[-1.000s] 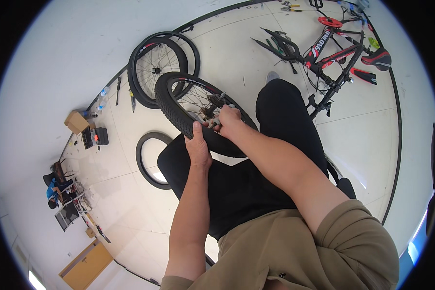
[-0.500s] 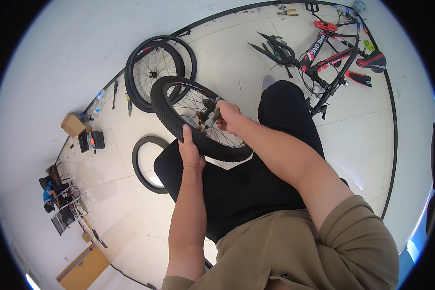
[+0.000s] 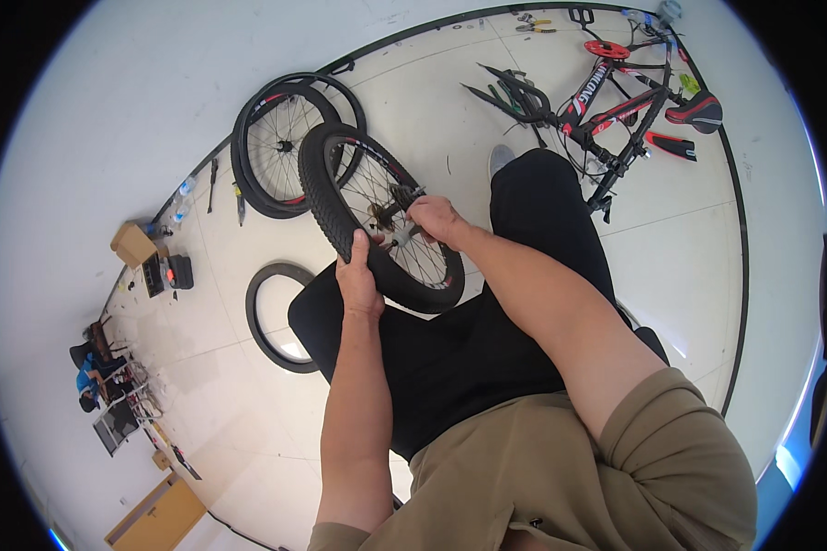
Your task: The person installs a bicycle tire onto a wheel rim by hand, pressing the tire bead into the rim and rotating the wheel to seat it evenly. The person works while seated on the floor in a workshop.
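A bicycle wheel with a knobby black tyre (image 3: 322, 197) leans upright over my thighs, its spokes and rear sprockets (image 3: 404, 196) facing right. My left hand (image 3: 359, 283) grips the tyre at its near left part, thumb on the tread and fingers hidden behind. By the hub, my right hand (image 3: 436, 220) is closed around a small grey tool (image 3: 402, 238) whose tip points toward the inside of the rim near my left hand. The tool's exact kind is hard to make out, being mostly covered by my fingers.
Another spoked wheel (image 3: 285, 145) with loose tyres lies beyond the held one. A bare tyre (image 3: 259, 321) rests by my left knee. At right lies a red and black bicycle frame (image 3: 590, 96). An open cardboard box (image 3: 133, 242) stands left; a seated person (image 3: 90, 378) is farther off.
The wheel has tilted more upright, its lower right edge swinging inward and its sprockets shifting slightly right. Both hands keep their hold; the right hand has moved a little lower with the tool.
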Demonstrator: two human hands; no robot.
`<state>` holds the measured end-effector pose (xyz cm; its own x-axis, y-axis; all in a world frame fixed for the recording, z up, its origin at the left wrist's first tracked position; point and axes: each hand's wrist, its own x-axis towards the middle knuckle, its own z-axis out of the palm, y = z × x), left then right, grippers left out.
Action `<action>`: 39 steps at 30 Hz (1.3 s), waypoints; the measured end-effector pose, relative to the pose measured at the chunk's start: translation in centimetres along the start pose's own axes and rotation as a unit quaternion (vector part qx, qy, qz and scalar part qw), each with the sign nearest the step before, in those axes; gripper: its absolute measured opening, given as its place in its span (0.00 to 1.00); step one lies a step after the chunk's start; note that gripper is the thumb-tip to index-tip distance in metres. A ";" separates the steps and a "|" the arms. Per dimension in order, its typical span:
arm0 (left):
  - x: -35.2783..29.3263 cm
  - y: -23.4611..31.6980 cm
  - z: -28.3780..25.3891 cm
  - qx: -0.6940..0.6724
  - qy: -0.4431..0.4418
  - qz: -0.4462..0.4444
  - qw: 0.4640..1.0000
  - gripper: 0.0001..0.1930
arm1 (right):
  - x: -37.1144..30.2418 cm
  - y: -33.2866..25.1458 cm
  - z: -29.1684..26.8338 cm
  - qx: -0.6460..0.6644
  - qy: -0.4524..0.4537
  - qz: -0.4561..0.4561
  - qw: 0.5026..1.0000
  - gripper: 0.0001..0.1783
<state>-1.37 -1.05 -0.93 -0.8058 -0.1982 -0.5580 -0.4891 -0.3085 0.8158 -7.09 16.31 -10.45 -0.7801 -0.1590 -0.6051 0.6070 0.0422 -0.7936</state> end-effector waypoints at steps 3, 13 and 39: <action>1.0 -0.4 -0.8 -0.002 -0.018 -0.019 1.000 0.25 | -0.2 1.3 0.0 -0.231 -0.024 -0.177 0.956 0.19; 0.9 0.2 -1.4 -0.008 -0.051 -0.025 0.998 0.27 | -4.0 -3.2 -0.8 -0.465 -0.278 -0.185 0.820 0.16; -2.5 1.8 2.0 0.195 0.079 0.039 0.977 0.38 | -0.8 -4.6 1.3 -0.457 -0.265 -0.181 0.829 0.15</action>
<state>-0.88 0.73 2.21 -0.7996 -0.3569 -0.4830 -0.5430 0.0859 0.8353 -9.05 15.01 -6.25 -0.5624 -0.7262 -0.3954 -0.2108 0.5883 -0.7807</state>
